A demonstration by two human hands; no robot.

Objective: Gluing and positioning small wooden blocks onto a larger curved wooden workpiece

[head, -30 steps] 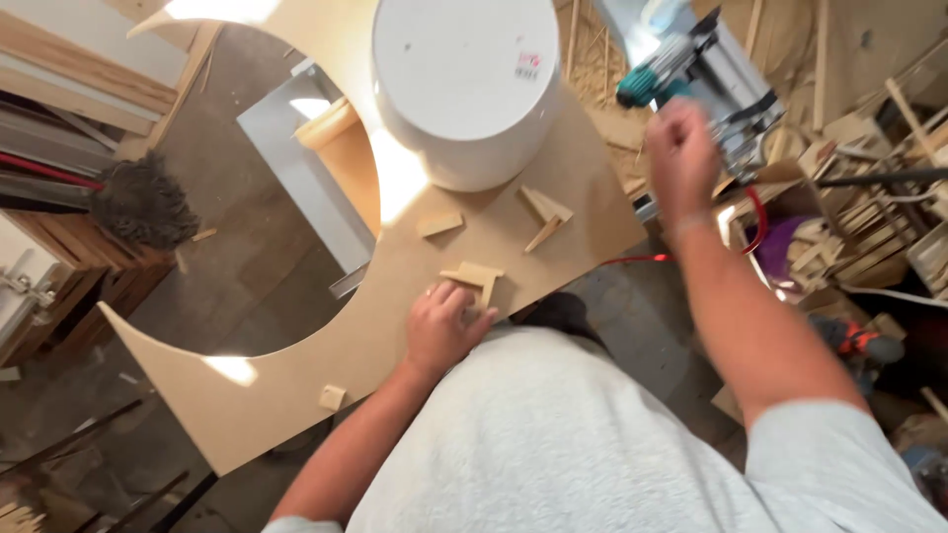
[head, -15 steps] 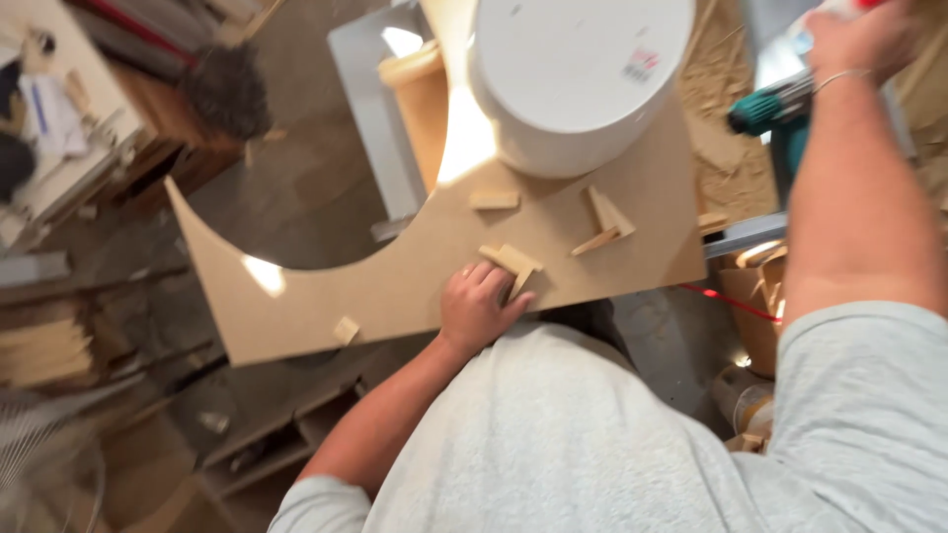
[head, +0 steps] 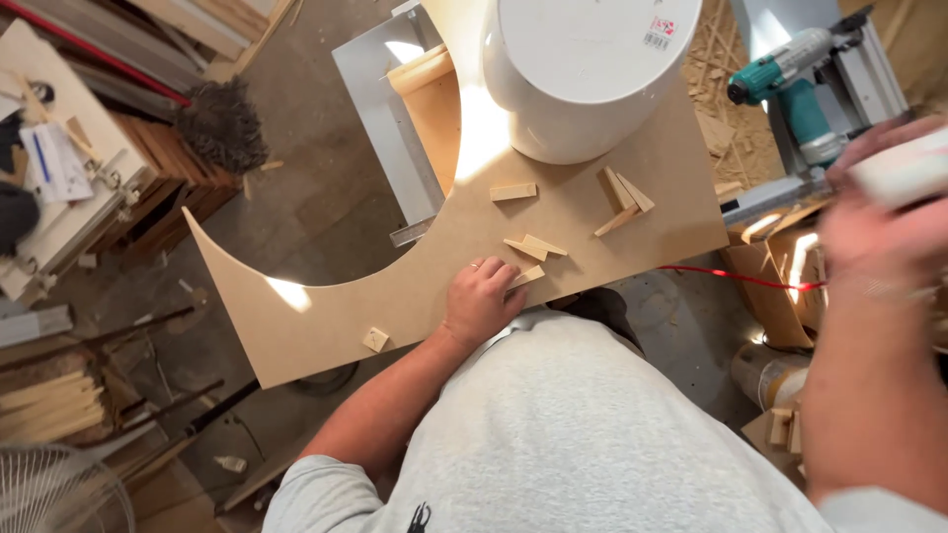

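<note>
My left hand (head: 481, 299) rests on the near edge of a curved tan board (head: 415, 286), fingers closed over the end of a small wooden strip (head: 528, 275). Just beyond it lies a pair of crossed wood strips (head: 534, 247). My right hand (head: 874, 212) is raised at the right, blurred, gripping a white cylindrical object (head: 904, 168). A white upturned bucket (head: 583, 69) stands on the far part of the board. More wood pieces lie near it: one block (head: 513, 191) and a leaning group (head: 620, 200).
A small square wood block (head: 375, 340) sits on the board's left part. A teal power tool (head: 790, 84) rests on a metal stand at the upper right. A red cord (head: 741, 278) runs below it. Wooden slats, a broom and a fan crowd the left floor.
My right hand has come down from the upper right toward mid-right, still holding the white object. The view has shifted. My left hand stays on the strip at the board's edge.
</note>
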